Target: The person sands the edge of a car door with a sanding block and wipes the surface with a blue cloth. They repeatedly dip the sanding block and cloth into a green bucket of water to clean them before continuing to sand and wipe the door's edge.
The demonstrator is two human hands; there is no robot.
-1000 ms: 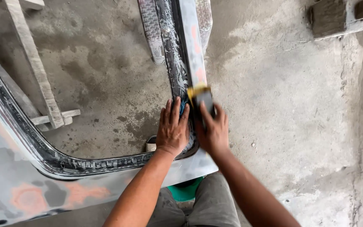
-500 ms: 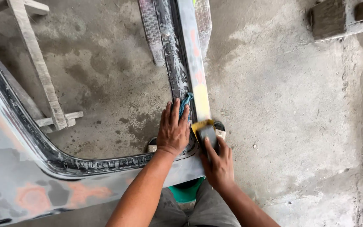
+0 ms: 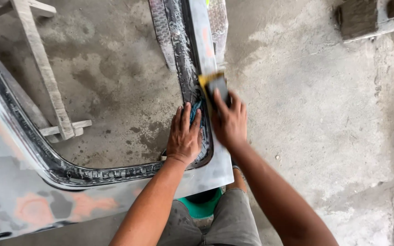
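— Item one? 
— Sanding block (image 3: pixel 216 86), dark with a yellow edge, lying on the pale strip of the grey body panel (image 3: pixel 206 171). Strip's long axis runs straight away from the person. 
— Hands? 
— Right hand (image 3: pixel 229 120) clamped on the block, just behind it and the nearer one. Left hand (image 3: pixel 184 136) flat on the black frame edge with a blue cloth (image 3: pixel 195 108), just beside. 
— Surroundings? 
— Concrete floor (image 3: pixel 306 114); wooden stand (image 3: pixel 46 77) well left.

1. The curved sheet-metal car panel (image 3: pixel 5 182) was dull grey, with orange-pink patches near left and a black inner edge.
2. The rectangular sanding block (image 3: pixel 215 86) was black with a yellow rim.
3. The concrete floor (image 3: pixel 306 114) was mottled grey with darker stains.
4. The round plastic tub (image 3: pixel 201 208) was green.
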